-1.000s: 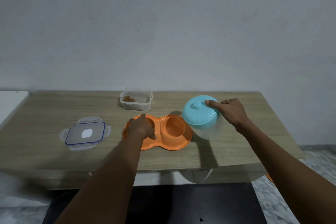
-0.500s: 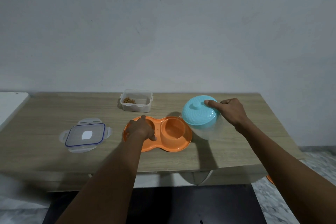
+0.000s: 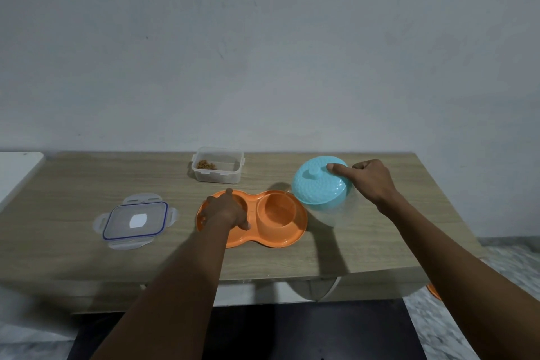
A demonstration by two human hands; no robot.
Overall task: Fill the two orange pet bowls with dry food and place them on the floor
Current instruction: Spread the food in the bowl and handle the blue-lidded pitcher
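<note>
Head view is showing a clear lid lying on the worktop; the left hand is curling its fingers over the left cup of the orange double bowl, whose long axis is running left-right. Just behind, the food tub is sitting nearer this hand. The right hand is gripping the teal-lidded jar beside the bowl's 2nd cup.

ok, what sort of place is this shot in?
Likely a room in a home, not a lab: a wooden table set against a bare painted wall, a marbled tile floor, and an orange pet bowl near a tub holding a little dry food.
</note>
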